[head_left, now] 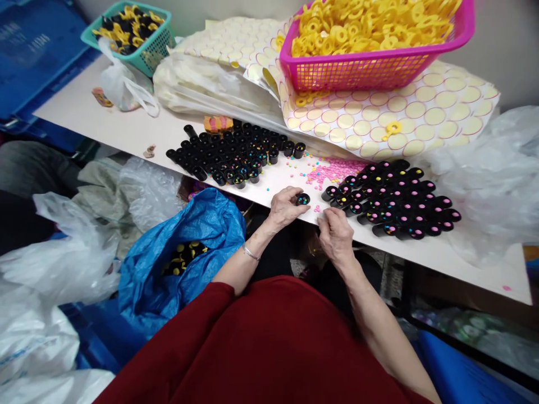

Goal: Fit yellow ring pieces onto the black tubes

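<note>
My left hand (285,206) is closed round a small black tube (302,198) that has coloured beads in its mouth, held at the table's front edge. My right hand (334,233) rests just beside it with the fingers pinched together near loose pink beads (332,170); what they pinch is too small to see. One cluster of black tubes (236,152) stands to the left. Another cluster of black tubes (393,199), with pink and yellow beads in their tops, stands to the right.
A pink basket (370,67) of yellow rings sits on circle-patterned sheets (425,120) at the back. A teal basket (149,47) stands far left. A blue bag (202,235) with yellow and black parts hangs below the white table (442,252). Clear plastic bags lie around.
</note>
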Demonstrator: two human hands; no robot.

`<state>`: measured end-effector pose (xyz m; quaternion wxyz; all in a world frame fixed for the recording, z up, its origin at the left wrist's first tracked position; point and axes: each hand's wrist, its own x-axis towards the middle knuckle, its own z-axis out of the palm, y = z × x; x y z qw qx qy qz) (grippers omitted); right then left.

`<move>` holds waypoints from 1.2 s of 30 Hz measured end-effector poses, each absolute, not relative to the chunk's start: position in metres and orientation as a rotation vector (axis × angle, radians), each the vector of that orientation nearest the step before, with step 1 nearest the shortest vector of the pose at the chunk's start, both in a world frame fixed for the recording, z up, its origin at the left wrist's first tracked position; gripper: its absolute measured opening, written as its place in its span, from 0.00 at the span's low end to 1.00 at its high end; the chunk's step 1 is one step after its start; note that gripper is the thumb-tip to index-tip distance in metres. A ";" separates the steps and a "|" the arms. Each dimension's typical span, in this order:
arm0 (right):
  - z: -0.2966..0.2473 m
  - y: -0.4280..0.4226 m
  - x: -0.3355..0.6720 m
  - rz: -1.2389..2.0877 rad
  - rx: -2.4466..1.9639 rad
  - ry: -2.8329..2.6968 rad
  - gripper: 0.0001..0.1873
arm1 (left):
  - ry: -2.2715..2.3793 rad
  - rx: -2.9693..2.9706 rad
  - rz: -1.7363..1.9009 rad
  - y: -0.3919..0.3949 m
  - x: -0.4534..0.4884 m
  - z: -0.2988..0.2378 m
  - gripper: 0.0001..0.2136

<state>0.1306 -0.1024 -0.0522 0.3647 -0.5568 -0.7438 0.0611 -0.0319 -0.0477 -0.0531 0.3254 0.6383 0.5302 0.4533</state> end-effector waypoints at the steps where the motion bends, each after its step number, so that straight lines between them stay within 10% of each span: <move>1: -0.051 -0.102 0.131 0.180 -1.446 -1.879 0.09 | 1.377 1.690 1.160 -0.048 -0.033 -0.053 0.15; 36: -0.003 -0.072 0.096 0.135 -1.630 -2.175 0.14 | 1.466 2.028 0.937 -0.054 -0.032 -0.048 0.10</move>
